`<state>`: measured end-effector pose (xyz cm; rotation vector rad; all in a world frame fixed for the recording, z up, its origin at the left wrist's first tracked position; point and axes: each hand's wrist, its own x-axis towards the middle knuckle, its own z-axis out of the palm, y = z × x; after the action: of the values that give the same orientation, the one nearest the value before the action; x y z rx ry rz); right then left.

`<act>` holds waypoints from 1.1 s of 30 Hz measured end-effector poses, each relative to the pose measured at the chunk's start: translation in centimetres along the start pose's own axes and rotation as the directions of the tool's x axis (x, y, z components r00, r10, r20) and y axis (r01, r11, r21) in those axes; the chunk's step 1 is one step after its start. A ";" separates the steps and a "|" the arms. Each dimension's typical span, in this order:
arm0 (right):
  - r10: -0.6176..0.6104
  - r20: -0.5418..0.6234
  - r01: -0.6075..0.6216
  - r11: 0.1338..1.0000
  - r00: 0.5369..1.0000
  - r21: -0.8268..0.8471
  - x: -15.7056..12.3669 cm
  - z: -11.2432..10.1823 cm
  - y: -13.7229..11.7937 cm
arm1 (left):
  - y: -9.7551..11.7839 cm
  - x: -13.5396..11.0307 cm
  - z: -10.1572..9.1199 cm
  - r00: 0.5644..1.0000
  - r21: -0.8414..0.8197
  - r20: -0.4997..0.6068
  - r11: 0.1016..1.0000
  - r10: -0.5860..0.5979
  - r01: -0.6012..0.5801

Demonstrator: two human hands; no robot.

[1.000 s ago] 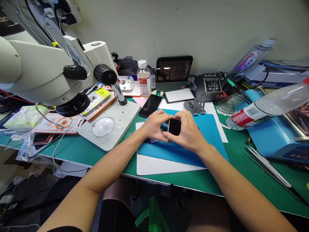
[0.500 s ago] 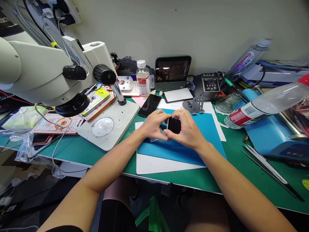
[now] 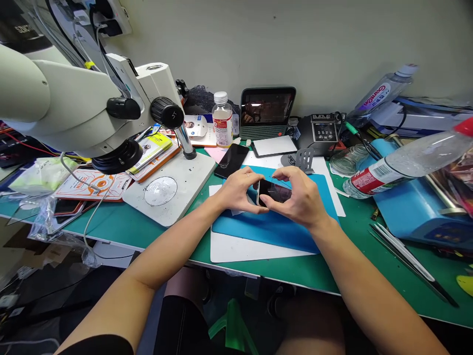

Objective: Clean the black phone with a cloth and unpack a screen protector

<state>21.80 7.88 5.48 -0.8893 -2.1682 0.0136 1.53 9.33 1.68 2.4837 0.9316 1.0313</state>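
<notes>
Over the blue mat (image 3: 251, 231) I hold a phone (image 3: 275, 191) with a dark glossy screen and a light metal edge. My left hand (image 3: 242, 191) is closed around its left end, fingers and thumb at the frame. My right hand (image 3: 305, 197) grips the long edges further right, its thumb lying along the near side of the screen. Part of the phone is hidden behind my fingers. Another dark phone (image 3: 232, 160) lies flat just beyond my left hand.
A microscope (image 3: 121, 106) on a white base (image 3: 192, 190) stands at left. Along the wall are a drink bottle (image 3: 222, 121), a display device (image 3: 266, 113) and a black control box (image 3: 321, 130). At right, a large bottle (image 3: 402, 165) leans near a blue machine (image 3: 414, 212) and tweezers (image 3: 406, 256).
My right hand has shifted right along the phone, so more of the screen shows between my hands. My left hand still holds the left end. The view has shifted slightly.
</notes>
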 end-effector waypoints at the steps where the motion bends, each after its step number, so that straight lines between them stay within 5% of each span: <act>1: 0.016 -0.009 -0.016 1.000 1.000 -0.003 0.0 -0.3 0.0 | -0.1 0.0 0.0 1.000 0.004 0.000 1.000 -0.005 0.005; 5: 0.092 -0.079 -0.091 0.996 0.993 0.011 0.3 -2.1 0.6 | -0.4 0.0 -0.2 0.999 0.043 0.029 0.998 -0.037 0.036; 9: 0.174 -0.282 -0.157 0.984 0.943 0.084 0.6 -4.7 2.9 | 0.2 0.1 -0.8 0.986 0.131 0.113 0.986 -0.119 0.104; 13: 0.365 -0.459 -0.234 0.919 0.810 0.317 0.6 -5.9 5.9 | 3.0 -0.3 -1.5 0.972 0.253 0.159 0.959 -0.170 0.127; 17: 0.524 -0.577 -0.228 0.831 0.627 0.507 -0.1 -4.2 7.3 | 5.8 -2.0 -1.4 0.956 0.270 0.165 0.944 -0.242 0.192; 21: 0.760 -0.381 -0.362 0.606 0.527 0.709 -1.7 -1.4 7.2 | 6.6 -3.8 -1.1 0.940 0.274 0.166 0.929 -0.299 0.247; 26: 0.808 -0.102 -0.577 0.496 0.581 0.649 -4.9 -1.7 7.6 | 5.7 -5.3 -2.1 0.907 0.321 0.272 0.919 -0.322 0.230; 33: 0.794 -0.095 -0.695 0.578 0.601 0.427 -8.4 -4.0 7.0 | 3.8 -5.9 -3.0 0.909 0.259 0.063 0.886 -0.412 0.384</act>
<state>32.38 7.05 0.76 -1.4412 -1.3054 0.6496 -2.04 2.63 2.55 2.3499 1.5284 0.6615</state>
